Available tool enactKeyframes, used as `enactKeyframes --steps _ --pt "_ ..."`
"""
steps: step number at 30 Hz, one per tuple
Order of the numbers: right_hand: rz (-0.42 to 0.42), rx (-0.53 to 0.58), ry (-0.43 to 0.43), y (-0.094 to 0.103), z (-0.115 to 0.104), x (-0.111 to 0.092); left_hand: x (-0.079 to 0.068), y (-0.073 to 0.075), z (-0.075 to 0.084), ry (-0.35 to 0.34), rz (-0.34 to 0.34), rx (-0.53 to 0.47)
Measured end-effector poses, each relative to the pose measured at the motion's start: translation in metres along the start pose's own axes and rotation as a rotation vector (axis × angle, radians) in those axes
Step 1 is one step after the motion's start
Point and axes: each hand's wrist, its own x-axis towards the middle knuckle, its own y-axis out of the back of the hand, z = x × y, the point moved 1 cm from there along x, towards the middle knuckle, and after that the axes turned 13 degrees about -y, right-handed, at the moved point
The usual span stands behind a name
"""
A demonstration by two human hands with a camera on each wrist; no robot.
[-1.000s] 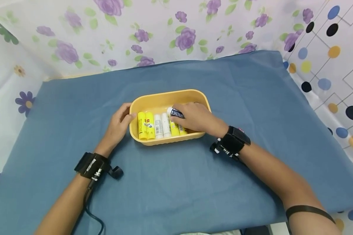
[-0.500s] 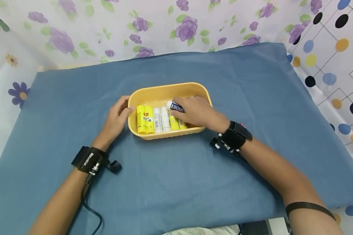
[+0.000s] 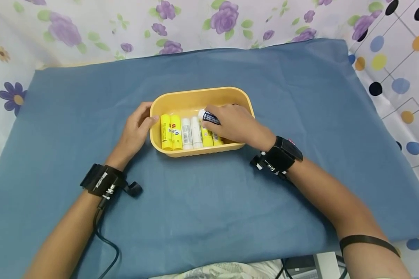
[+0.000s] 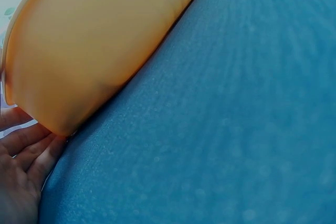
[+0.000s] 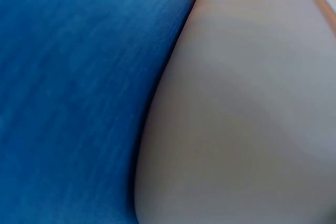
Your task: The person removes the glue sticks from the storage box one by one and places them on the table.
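Observation:
A yellow plastic bin (image 3: 181,154) stands on the blue cloth in the head view. Side by side in it lie yellow glue sticks (image 3: 166,133) and white glue sticks (image 3: 196,133). My left hand (image 3: 134,128) holds the bin's left end, thumb over the rim and fingers against the outer wall, as the left wrist view also shows. Inside the bin, my right hand (image 3: 235,122) grips a glue stick with a white cap and dark label (image 3: 209,116), tilted above the row. That hand covers the right part of the row. Only the bin's outer wall (image 5: 236,108) and cloth show in the right wrist view.
The blue cloth (image 3: 195,201) covers the table. Flowered sheeting (image 3: 192,23) hangs behind it, and dotted sheeting (image 3: 401,85) is on the right. A black cable (image 3: 106,240) trails from the left wrist camera. A white object (image 3: 326,265) sits below the front edge.
The whole head view has shifted, so the bin and hands appear higher in it. Both hands keep their holds, and the glue sticks lie as before.

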Motion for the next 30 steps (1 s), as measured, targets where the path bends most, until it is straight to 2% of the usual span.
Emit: enactKeyframes --steps 10,30 --pt "-0.011 -0.011 -0.001 0.0000 -0.0004 0.0016 0.0008 0.0004 0.0012 0.024 0.011 0.005" --pt "-0.008 -0.003 0.000 0.0011 -0.0009 0.0034 0.0027 0.0016 0.0018 0.012 0.012 -0.027"
